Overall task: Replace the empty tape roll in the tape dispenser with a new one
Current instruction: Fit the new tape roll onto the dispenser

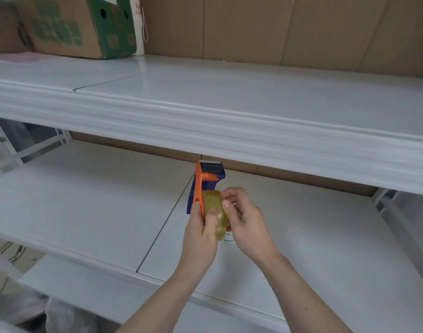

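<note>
An orange and blue tape dispenser [203, 182] is held upright above the lower white shelf [85, 212], its toothed blade at the top. A full roll of clear yellowish tape [216, 207] sits on its hub. My left hand [202, 233] grips the dispenser from below, thumb lying across the roll. My right hand [244, 217] holds the roll's right side, fingertips pinched at its upper edge. The dispenser's handle is hidden behind my left hand.
An upper white shelf [229, 121] juts out just above and behind the dispenser. A cardboard box with green print [68, 27] stands on it at the far left. A small white printed label [229, 237] lies on the lower shelf under my hands.
</note>
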